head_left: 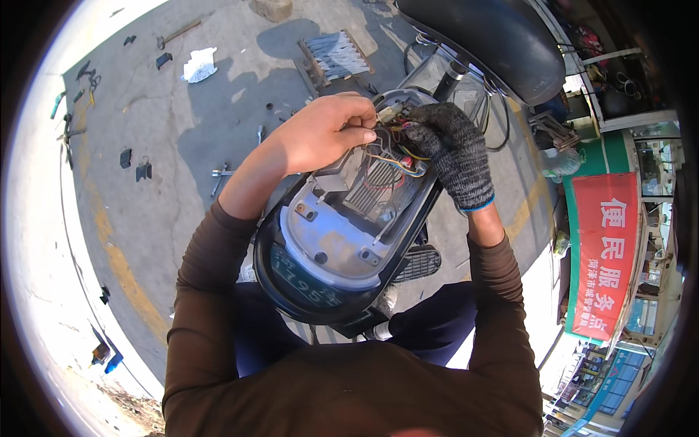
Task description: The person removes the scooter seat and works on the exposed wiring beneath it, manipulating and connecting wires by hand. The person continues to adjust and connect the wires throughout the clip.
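Knees in dark blue trousers (437, 324) are spread at the bottom centre of the frame, on either side of a long, grey-and-black plastic scooter body (331, 244), probably so that its open compartment can be reached from close behind. At the centre, a ribbed grey metal box (375, 189) is set low inside, and thin yellow, red and blue wires (408, 166) are gathered loosely above it. Above centre, at the compartment's far end, the wires are met by both hands. On the bare left hand (328, 131), thumb and forefinger are pressed close together, apparently pinching a lead beside a small cream plastic connector (390, 113); bare skin is perhaps preferred for feel. On the right hand in a grey knitted glove (453, 149), the fingers are curled inward opposite; what is held between them cannot be told. In the upper right, a large black padded saddle (495, 47) is placed clear of the opening, presumably for access. Left of centre, a silvery cross-shaped wrench (220, 173) is laid on the concrete; at the upper left, a wooden-handled hammer (182, 32) is set farther off
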The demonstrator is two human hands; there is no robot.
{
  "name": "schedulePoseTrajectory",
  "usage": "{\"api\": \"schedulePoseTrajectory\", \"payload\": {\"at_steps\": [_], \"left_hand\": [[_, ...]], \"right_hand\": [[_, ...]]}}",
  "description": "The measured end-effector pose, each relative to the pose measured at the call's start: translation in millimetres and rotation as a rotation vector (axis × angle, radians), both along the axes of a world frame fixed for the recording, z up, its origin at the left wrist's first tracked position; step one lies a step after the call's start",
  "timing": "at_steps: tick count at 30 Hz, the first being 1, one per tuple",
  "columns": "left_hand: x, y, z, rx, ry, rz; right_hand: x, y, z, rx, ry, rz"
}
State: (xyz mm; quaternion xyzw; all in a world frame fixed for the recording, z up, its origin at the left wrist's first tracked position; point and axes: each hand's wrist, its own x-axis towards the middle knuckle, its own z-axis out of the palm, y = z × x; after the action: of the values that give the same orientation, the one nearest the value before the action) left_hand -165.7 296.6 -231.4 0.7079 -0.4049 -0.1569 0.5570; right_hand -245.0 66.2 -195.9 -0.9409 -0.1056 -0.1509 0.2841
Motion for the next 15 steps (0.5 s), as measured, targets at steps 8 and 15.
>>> {"api": "schedulePoseTrajectory", "payload": {"at_steps": [8, 15], "left_hand": [[3, 5, 2, 0.053, 0.090, -0.106], [-1, 7, -1, 0.060, -0.131, -0.253]], "right_hand": [[4, -9, -6, 0.037, -0.025, 0.000], [19, -20, -3, 0.112, 0.084, -0.012]]}}
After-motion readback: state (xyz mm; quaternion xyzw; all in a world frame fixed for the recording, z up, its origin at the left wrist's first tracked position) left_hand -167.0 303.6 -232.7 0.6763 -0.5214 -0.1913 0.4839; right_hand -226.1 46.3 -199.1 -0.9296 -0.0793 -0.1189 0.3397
